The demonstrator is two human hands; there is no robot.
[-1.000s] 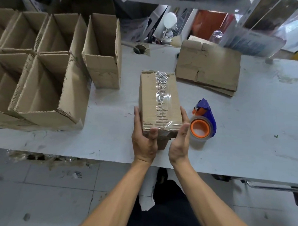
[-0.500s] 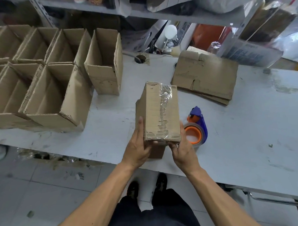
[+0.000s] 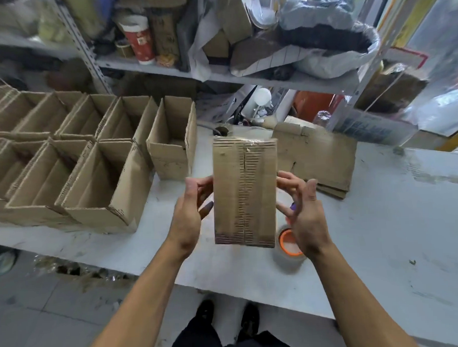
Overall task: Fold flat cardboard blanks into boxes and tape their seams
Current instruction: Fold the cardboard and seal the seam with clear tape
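So the box was up in the air over the near part of the table, held roughly upright between both hands, with the side facing us showing the two flaps meeting in a seam down the middle. A bit of clear tape was catching light along its top edge.

The left hand was on the box's left side, fingers curled loosely, fingertips on the cardboard. The right hand was on the right side with fingers spread and bent toward the box. Honestly the picture was smeary there, so I couldn't tell if either hand really had a grip or was only touching it.

The tape dispenser, orange core with a clear roll, sat on the table just below the right hand, partly hidden by it. The flat blanks were stacked behind the box, toward the shelf. Off to the left were rows of open boxes, packed side by side, with one more open box standing alone just beside them. The shelf behind was full of bags and a red paper cup.
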